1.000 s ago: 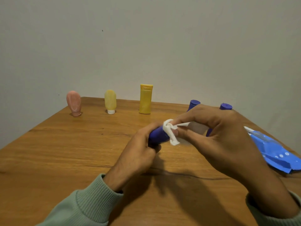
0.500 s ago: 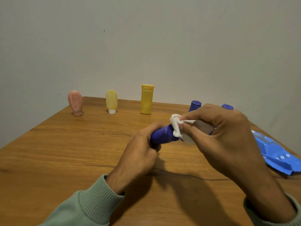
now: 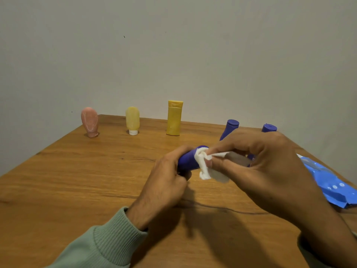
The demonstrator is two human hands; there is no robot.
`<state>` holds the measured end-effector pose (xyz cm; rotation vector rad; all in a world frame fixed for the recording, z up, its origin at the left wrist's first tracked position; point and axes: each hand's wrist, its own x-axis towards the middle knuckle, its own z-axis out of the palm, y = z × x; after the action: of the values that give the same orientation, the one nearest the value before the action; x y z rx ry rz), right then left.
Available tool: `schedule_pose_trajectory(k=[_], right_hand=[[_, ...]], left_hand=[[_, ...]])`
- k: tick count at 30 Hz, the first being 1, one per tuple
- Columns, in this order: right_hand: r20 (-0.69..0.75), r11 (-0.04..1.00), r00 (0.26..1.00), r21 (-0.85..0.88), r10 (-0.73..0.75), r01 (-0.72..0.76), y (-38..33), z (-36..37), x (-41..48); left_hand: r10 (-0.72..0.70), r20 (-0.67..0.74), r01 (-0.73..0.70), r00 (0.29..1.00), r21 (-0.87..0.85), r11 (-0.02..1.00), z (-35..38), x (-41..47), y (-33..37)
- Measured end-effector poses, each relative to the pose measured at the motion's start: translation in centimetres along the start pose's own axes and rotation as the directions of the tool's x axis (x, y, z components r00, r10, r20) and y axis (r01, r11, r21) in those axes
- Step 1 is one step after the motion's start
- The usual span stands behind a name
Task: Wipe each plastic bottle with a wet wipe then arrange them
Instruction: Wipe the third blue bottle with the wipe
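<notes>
Lower now than half a second ago, the wipe [image 3: 205, 168] wraps the blue bottle [image 3: 188, 161], held over the desk [image 3: 77, 180]. The left hand [image 3: 167, 182] grips its end and the right hand [image 3: 266, 171] pinches the wipe. Wiping is underway; next it likely joins the yellow bottle [image 3: 174, 118] in the row.

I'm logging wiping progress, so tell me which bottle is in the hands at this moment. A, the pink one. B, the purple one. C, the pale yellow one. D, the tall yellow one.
B: the left hand grips the purple bottle and the right hand pinches the wet wipe against it, while the pink bottle, pale yellow bottle and tall yellow bottle stand at the back of the table.
</notes>
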<state>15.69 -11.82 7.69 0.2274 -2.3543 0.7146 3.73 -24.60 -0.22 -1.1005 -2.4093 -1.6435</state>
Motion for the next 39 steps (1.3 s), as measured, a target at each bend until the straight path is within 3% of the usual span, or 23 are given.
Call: schedule_pose_trajectory(k=[7, 11, 18, 21, 27, 33, 39], right_hand=[[-0.145, 0.995, 0.989, -0.103, -0.025, 0.01, 0.8, 0.5, 0.2], [-0.199, 0.994, 0.979, -0.082, 0.048, -0.066, 1.1, -0.5, 0.4], [-0.045, 0.99, 0.994, 0.101, 0.104, -0.099, 0.1, -1.6, 0.3], [0.04, 0.995, 0.997, 0.065, 0.071, -0.073, -0.3, -0.9, 0.1], [-0.099, 0.999, 0.995, -0.031, -0.015, 0.012, 0.2, 1.2, 0.0], [0.003, 0.993, 0.999, -0.114, -0.043, 0.043, -0.8, 1.1, -0.3], [-0.06, 0.976, 0.997, -0.211, 0.041, -0.052, -0.6, 1.6, -0.3]], left_hand=[[0.015, 0.033, -0.016, 0.999, 0.033, 0.999, -0.1, -0.2, 0.4], [0.022, 0.025, -0.023, 0.999, 0.036, 0.999, -0.4, -0.1, 0.4], [0.002, 0.03, -0.002, 1.0, 0.003, 1.0, -0.1, -0.1, 0.2], [0.022, 0.03, -0.022, 0.999, 0.005, 1.0, -0.1, -0.3, 0.4], [0.033, 0.025, -0.034, 0.999, 0.076, 0.996, -0.1, -0.4, 0.3], [0.08, 0.009, -0.08, 0.997, 0.087, 0.993, 0.1, -0.4, -0.2], [0.125, -0.018, -0.12, 0.992, 0.182, 0.976, 0.3, -0.7, 0.6]])
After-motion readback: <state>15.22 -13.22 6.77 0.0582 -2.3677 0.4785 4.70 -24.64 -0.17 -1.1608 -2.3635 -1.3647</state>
